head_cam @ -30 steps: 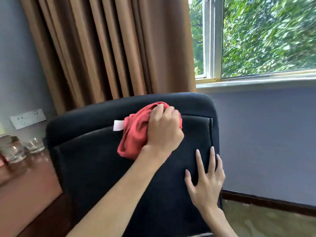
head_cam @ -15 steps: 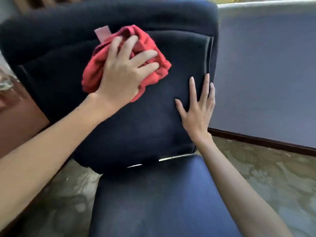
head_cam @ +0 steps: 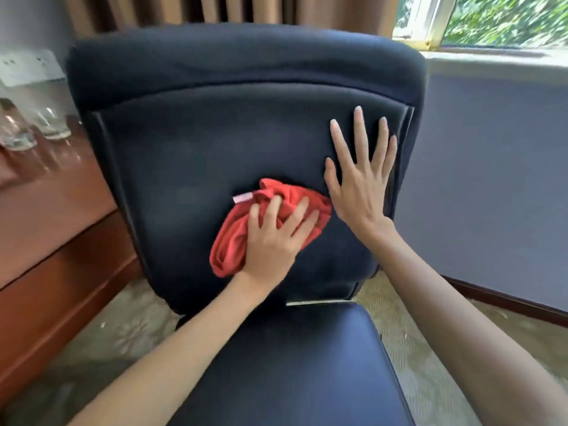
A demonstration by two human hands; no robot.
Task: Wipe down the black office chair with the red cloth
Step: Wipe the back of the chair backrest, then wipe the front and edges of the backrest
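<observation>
Since half a second ago the red cloth [head_cam: 270,222] has slid from the upper left of the backrest down to its lower middle, and the right hand [head_cam: 358,179] has shifted higher on the right side.

The one black office chair [head_cam: 215,142] fills the view, backrest upright above its seat [head_cam: 295,364]. Nothing shows which parts are already clean; judging by the cloth's position, the backrest pass is midway, with the seat and whatever lies out of view probably left.

One surface [head_cam: 46,210] stands left, carrying at least two blurred glasses [head_cam: 33,127].

Two hands: the left hand [head_cam: 273,241] presses the single bunched cloth against the backrest, fingers [head_cam: 299,215] spread over it; the right lies flat and empty, fingers splayed, just beside the cloth.
</observation>
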